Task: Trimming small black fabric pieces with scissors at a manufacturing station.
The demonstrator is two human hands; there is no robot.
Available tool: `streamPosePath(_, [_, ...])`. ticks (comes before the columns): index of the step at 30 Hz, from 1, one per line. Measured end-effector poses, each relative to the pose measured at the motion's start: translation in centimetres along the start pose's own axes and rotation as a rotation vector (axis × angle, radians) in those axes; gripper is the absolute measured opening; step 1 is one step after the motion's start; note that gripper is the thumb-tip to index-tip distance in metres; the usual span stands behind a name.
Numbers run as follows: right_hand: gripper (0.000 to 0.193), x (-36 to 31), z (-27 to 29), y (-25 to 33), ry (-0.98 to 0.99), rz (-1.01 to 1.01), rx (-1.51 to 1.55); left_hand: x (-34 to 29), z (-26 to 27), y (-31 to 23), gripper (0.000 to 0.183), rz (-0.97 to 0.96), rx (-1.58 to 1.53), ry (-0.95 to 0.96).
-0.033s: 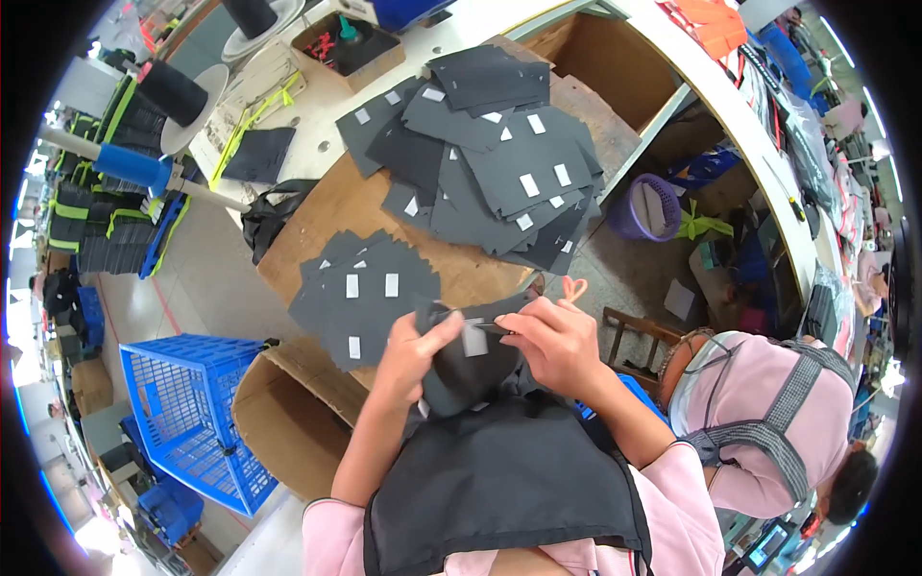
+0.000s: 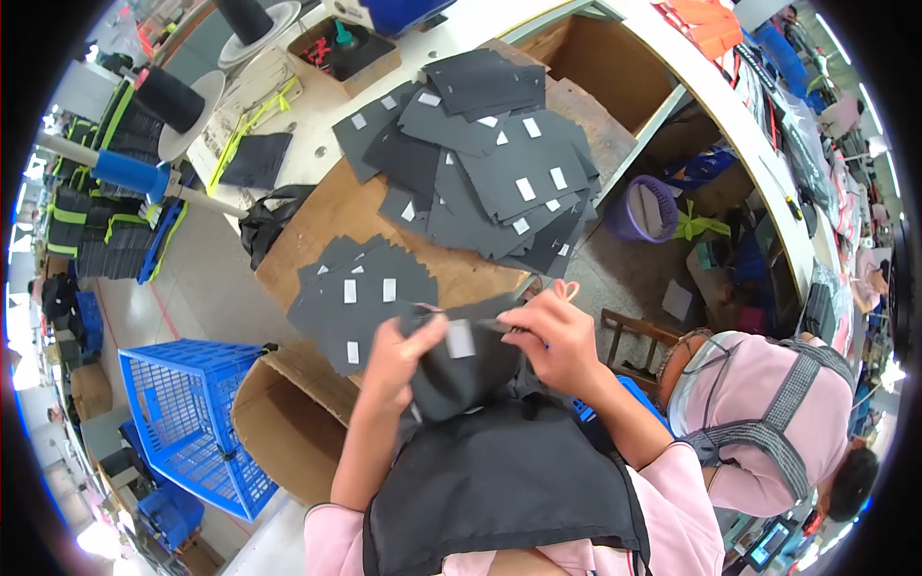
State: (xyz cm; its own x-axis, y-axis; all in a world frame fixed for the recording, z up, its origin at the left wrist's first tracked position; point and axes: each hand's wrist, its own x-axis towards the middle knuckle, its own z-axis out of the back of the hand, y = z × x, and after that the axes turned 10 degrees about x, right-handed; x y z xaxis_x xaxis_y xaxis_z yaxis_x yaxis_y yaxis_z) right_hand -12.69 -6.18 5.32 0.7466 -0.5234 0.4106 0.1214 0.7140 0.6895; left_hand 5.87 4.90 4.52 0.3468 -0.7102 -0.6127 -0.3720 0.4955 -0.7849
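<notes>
In front of my apron, my left hand (image 2: 396, 360) pinches a dark grey fabric piece (image 2: 466, 374) between thumb and fingers. A white label (image 2: 461, 339) shows on the piece, beside my left thumb. My right hand (image 2: 557, 336) is closed round small scissors (image 2: 567, 289) with peach-coloured loops. Their blades point left toward the piece and are blurred, so I cannot tell whether they touch it. Just beyond my left hand lies a smaller pile of grey fabric pieces (image 2: 370, 274) with white labels. A larger pile of such pieces (image 2: 519, 163) spreads farther off.
The piles rest on a brown board (image 2: 317, 216) by a white table (image 2: 408, 72). To the left stand a blue plastic crate (image 2: 182, 365) and a cardboard box (image 2: 279, 413). A purple basket (image 2: 643, 209) is at right, near a person in pink (image 2: 768, 413).
My left hand has shifted slightly left with the fabric piece and its label. The scissors' tips, over the label before, are now farther right of it.
</notes>
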Motion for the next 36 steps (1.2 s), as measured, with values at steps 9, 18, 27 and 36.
streamPosePath(9, [0.048, 1.2, -2.5, -13.6, -0.238, -0.805, 0.105, 7.5, 11.9, 5.7, 0.077, -0.224, 0.693, -0.868])
streamPosePath(18, [0.025, 4.2, -4.9, -19.1, 0.026, -0.404, -0.443, 8.8, 7.6, 10.0, 0.073, -0.310, 1.482, -0.620])
streamPosePath(27, [0.023, 5.3, -3.6, -17.1, 0.118, -0.202, -0.346, 9.5, 7.8, 10.2, 0.067, -0.317, 1.358, -0.738])
streamPosePath(36, [0.013, 4.9, -4.9, -18.0, -0.047, -0.283, -0.207, 8.3, 1.7, 5.2, 0.062, -0.773, 0.980, -0.608])
